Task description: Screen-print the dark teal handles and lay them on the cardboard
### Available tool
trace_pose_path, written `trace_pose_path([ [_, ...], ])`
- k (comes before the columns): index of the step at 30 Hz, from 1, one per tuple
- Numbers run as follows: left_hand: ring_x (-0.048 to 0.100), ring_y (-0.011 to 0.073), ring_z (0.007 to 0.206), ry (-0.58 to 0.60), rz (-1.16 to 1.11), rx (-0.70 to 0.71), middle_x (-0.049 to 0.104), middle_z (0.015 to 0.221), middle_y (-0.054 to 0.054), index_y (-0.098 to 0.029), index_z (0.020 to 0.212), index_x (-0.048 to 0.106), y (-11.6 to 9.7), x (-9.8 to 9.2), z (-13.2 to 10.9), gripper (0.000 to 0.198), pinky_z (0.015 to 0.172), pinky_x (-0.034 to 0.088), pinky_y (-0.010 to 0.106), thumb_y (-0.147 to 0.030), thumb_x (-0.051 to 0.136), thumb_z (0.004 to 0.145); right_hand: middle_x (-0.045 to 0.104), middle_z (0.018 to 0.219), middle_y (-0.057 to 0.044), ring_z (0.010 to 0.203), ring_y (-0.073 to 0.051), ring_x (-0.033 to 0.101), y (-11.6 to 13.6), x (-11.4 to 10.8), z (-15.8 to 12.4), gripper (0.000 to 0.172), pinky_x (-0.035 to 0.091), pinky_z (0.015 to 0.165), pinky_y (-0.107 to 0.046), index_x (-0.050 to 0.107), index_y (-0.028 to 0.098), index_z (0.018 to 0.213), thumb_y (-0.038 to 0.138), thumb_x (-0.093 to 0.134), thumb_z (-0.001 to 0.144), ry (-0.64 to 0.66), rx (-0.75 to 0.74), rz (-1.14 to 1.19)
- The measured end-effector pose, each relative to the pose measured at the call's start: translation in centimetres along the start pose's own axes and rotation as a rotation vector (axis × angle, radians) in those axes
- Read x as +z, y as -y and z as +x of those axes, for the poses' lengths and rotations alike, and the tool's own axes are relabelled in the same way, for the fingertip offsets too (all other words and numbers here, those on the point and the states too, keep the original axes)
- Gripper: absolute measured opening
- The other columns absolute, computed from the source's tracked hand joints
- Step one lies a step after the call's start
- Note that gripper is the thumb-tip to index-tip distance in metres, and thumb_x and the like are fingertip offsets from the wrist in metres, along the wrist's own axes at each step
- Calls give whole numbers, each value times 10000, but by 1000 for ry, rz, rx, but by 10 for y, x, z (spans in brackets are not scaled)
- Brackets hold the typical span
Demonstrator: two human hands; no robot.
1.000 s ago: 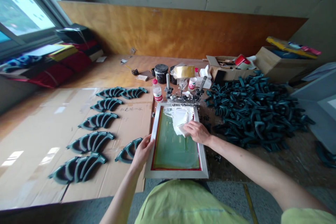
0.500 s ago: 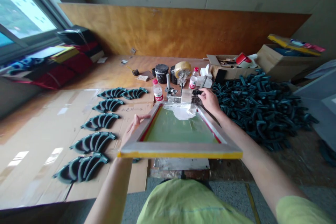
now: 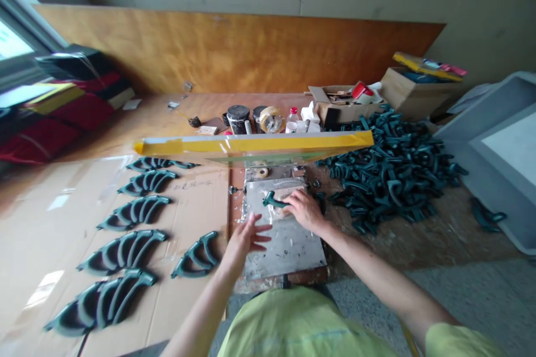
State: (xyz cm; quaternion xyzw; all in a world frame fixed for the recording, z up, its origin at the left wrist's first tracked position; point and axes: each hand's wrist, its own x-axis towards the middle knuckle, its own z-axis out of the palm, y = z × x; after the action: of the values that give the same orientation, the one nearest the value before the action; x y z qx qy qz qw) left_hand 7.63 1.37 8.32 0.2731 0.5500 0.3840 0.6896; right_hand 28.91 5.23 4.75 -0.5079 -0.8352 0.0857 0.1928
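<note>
My right hand has its fingers closed on the right end of a dark green curved plastic part, over the metal base plate. That end of the part is hidden under the fingers. My left hand is open beside the plate's left edge, fingers spread and holding nothing. Above and beyond both hands, the screen-printing frame stands raised, its yellow-taped front edge facing me. A small roll of tape sits at the back of the plate.
Rows of similar green parts lie on cardboard at left. A large heap of them fills the right side, next to a grey bin. Black tubs, a bottle and cardboard boxes stand behind.
The screen frame has swung up. Both hands have left it and come nearer over the plate, the right one now on a green part. The view has shifted right.
</note>
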Motion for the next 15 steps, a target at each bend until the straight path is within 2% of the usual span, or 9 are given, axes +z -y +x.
trace_pose_path([
  [2,726,239,759,10,-63,-120,727,1047,156,-138,1138,587,36,2,-8,555,517,556,299,-596,582,823,595,884,-49,904,-191,523,32,4,-10,139,430,822,-319,667,204,991,274,569,922,-12,-179,-12],
  [3,729,238,768,-16,-115,-130,733,1021,146,-136,1086,600,48,0,-11,501,522,556,290,-570,579,838,602,896,-48,904,-190,525,43,6,-15,161,431,826,-322,664,215,1022,285,549,934,5,-288,-4],
  [5,728,217,721,-113,-185,-115,746,898,120,-124,963,620,64,-19,-17,397,510,540,258,-506,562,872,624,952,-40,917,-183,539,47,8,-25,205,437,840,-319,645,237,1106,294,531,945,38,-409,33],
  [6,725,208,697,-186,-194,-106,746,846,109,-121,925,623,69,-35,-20,367,508,536,249,-477,540,891,631,987,-38,928,-179,547,38,6,-30,228,444,843,-314,631,242,1145,280,530,945,37,-374,43],
  [8,723,194,674,-376,-177,-94,747,796,89,-131,912,623,77,-78,-27,345,527,544,248,-440,471,930,633,1040,-52,961,-182,556,-4,-7,-41,265,454,854,-312,614,229,1186,214,516,940,-1,-117,0],
  [10,722,192,664,-562,-137,-95,739,731,64,-155,912,603,88,-126,-35,322,572,566,266,-421,425,950,613,1097,-92,1012,-202,549,-62,-26,-56,310,454,879,-332,614,201,1194,135,475,925,-51,259,-140],
  [11,717,189,646,-625,-114,-111,729,698,59,-162,900,591,95,-148,-39,324,585,570,270,-423,407,955,601,1115,-113,1049,-222,538,-92,-35,-65,319,446,898,-345,623,184,1184,117,487,903,-31,413,-224],
  [13,694,191,576,-737,-62,-191,700,618,59,-172,845,561,110,-181,-43,321,562,565,278,-443,417,941,582,1143,-143,1074,-252,527,-141,-48,-85,339,443,892,-357,635,161,1176,114,550,851,108,618,-344],
  [15,670,205,522,-792,1,-289,671,561,66,-184,787,533,121,-198,-42,320,520,555,291,-476,468,902,576,1154,-144,1081,-262,522,-170,-52,-104,334,444,864,-349,646,167,1160,150,599,829,234,694,-392],
])
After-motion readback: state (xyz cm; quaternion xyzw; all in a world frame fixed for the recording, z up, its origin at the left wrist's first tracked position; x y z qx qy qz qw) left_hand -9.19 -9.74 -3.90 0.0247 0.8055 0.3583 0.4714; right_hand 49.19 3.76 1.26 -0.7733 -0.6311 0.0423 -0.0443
